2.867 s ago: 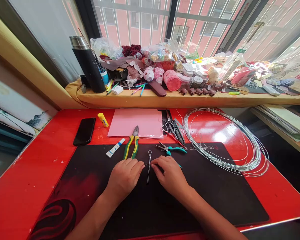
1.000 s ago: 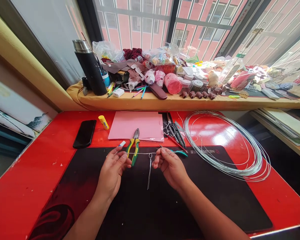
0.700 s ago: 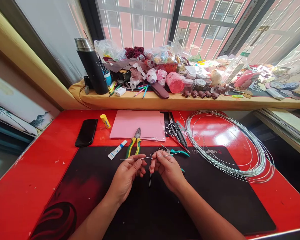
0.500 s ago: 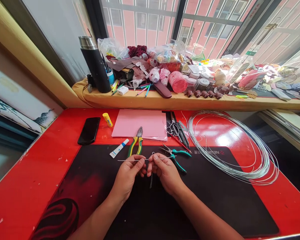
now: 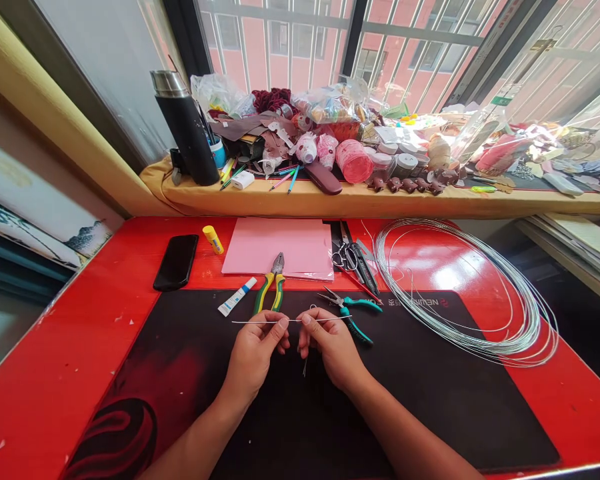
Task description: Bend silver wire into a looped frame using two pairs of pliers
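Note:
A thin straight piece of wire (image 5: pixel 245 323) runs crosswise between my two hands above the black mat. My left hand (image 5: pixel 256 347) pinches it between thumb and fingers, and its end sticks out to the left. With thumb and forefinger my right hand (image 5: pixel 327 343) grips the other side of this wire. A second, bent wire (image 5: pixel 305 368) hangs down from the right fingers, and a small loop shows above them; where the wires meet is partly hidden. Just beyond my hands lie green-and-yellow pliers (image 5: pixel 270 287) and teal-handled needle-nose pliers (image 5: pixel 355 313).
A large wire coil (image 5: pixel 525 333) lies at the right. Pink paper (image 5: pixel 277 247), scissors (image 5: pixel 341 257), a utility knife (image 5: pixel 364 270), a glue tube (image 5: pixel 237 297), a yellow glue stick (image 5: pixel 213 240) and a phone (image 5: pixel 176 263) are behind. A thermos (image 5: pixel 185 133) stands on the cluttered windowsill.
My right hand has shifted slightly to the right, widening the gap between my hands. The bent wire has turned a little with it. Both hands keep their pinch.

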`<state>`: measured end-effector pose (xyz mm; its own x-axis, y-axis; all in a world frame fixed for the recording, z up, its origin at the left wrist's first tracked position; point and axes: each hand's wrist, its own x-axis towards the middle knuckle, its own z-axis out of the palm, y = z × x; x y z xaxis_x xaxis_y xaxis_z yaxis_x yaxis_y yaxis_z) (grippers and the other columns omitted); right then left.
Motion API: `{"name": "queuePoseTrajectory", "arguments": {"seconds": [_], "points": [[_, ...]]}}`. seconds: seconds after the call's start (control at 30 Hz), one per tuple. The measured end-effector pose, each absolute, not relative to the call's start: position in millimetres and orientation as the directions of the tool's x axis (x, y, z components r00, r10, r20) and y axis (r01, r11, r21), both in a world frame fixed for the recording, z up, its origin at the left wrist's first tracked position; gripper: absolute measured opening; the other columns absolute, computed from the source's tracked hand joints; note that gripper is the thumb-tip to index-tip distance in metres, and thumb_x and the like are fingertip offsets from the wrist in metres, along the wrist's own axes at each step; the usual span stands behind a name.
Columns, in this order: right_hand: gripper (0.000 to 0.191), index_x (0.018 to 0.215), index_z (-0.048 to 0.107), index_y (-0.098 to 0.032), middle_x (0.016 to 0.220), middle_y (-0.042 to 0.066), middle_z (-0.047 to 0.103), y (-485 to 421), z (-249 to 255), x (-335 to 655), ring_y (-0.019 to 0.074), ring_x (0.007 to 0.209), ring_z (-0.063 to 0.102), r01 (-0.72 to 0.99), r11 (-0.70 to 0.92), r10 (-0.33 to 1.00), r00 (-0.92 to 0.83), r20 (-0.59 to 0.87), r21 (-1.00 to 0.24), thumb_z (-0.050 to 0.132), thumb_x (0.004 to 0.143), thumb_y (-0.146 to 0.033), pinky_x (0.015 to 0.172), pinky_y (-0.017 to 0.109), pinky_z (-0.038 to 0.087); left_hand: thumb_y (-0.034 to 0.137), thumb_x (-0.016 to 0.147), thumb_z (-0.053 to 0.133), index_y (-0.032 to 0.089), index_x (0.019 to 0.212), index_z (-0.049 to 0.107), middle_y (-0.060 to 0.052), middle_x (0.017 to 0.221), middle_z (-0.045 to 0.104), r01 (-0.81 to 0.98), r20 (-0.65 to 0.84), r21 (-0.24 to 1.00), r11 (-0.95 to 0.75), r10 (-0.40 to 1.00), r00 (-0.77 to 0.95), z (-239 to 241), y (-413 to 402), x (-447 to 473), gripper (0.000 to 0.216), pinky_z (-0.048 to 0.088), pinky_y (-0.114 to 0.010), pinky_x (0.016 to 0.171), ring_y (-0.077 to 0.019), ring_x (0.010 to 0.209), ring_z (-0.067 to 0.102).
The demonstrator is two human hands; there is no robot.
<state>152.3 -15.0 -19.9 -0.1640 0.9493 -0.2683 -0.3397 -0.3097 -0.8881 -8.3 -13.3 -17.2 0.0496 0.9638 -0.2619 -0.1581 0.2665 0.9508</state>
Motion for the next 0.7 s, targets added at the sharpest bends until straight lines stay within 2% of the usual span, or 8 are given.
{"name": "queuePoseTrajectory", "arguments": {"seconds": [0.27, 0.53, 0.7], "points": [[0.034, 0.084, 0.062, -0.018, 0.057, -0.004, 0.063, -16.0, -18.2, 156.9, 0.0111, 0.046, 0.054, -0.265, -0.27, 0.961, -0.135, -0.242, -0.926, 0.072, 0.09, -0.05, 0.053, 0.025, 0.042, 0.046, 0.085, 0.075, 0.017, 0.088, 0.069, 0.001, 0.069, 0.064, -0.153, -0.261, 0.95, 0.273, 0.961, 0.094, -16.0, -13.0, -7.2, 0.03, 0.048, -0.023, 0.056, -0.0133, 0.06, 0.06], [0.036, 0.096, 0.068, -0.016, 0.057, -0.004, 0.062, -17.3, -20.6, 158.8, 0.0112, 0.045, 0.053, -0.273, -0.286, 0.955, -0.152, -0.253, -0.918, 0.073, 0.088, -0.051, 0.052, 0.025, 0.041, 0.045, 0.083, 0.077, 0.016, 0.087, 0.068, 0.002, 0.068, 0.062, -0.24, -0.308, 0.919, 0.313, 0.949, 0.06, -15.4, -13.2, -7.5, 0.03, 0.046, -0.022, 0.052, -0.0119, 0.057, 0.058], [0.036, 0.09, 0.065, -0.018, 0.053, -0.006, 0.058, -18.1, -20.9, 157.2, 0.0103, 0.042, 0.048, -0.28, -0.301, 0.953, -0.132, -0.274, -0.912, 0.074, 0.086, -0.052, 0.05, 0.025, 0.04, 0.046, 0.083, 0.077, 0.017, 0.086, 0.067, 0.002, 0.066, 0.062, -0.201, -0.296, 0.932, 0.302, 0.953, 0.062, -16.5, -12.4, -6.9, 0.031, 0.046, -0.023, 0.051, -0.0119, 0.056, 0.058]]}}
